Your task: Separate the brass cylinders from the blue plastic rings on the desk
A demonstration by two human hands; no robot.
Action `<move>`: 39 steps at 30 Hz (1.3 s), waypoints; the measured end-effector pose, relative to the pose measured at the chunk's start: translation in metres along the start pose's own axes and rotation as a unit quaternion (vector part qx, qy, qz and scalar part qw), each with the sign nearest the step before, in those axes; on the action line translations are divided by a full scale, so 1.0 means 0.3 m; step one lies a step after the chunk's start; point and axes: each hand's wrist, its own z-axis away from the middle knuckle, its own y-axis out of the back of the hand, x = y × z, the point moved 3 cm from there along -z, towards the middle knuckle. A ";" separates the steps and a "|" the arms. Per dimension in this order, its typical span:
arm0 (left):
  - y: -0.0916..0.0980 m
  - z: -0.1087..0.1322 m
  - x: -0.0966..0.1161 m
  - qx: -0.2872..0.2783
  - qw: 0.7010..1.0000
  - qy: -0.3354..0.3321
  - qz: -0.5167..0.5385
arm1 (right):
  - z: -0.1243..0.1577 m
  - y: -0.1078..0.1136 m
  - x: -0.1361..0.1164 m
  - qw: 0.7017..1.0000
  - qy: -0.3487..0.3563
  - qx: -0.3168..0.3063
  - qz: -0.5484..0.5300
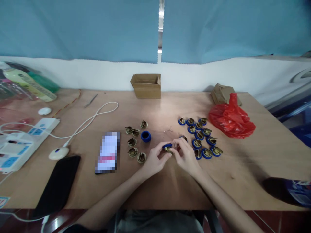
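Just above the table, a small blue-rimmed brass piece (167,146) is pinched between both hands. My left hand (155,160) has its fingers closed on the left side of it. From the right, my right hand (187,155) closes thumb and fingertips on the same piece, hiding part of it. Left of the hands lie several bare brass discs (132,141) with raised clip-like parts, beside blue rings (145,136) that seem stacked. To the right, several similar brass pieces with blue rims (199,135) lie in loose rows.
A cardboard box (148,90) stands by the wall. Back right are a red plastic bag (232,118) and a brown paper package (221,91). On the left lie a lit phone (108,152), a black phone (59,181), white cables and a power strip (31,139). A dark bottle (286,191) lies front right.
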 end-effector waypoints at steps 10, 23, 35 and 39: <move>0.012 0.012 0.019 -0.003 0.997 -0.017 -0.073 | -0.003 0.008 -0.001 0.996 -0.064 -0.042 -0.033; 0.022 0.022 0.060 -0.018 0.995 -0.012 -0.099 | 0.003 0.013 -0.027 0.995 -0.068 -0.053 -0.055; 0.031 0.024 0.108 -0.021 0.991 -0.024 -0.129 | 0.028 -0.006 -0.055 0.996 -0.054 -0.053 -0.037; 0.034 0.021 0.106 -0.021 0.994 0.005 -0.107 | 0.035 -0.016 -0.062 0.996 -0.056 -0.055 -0.033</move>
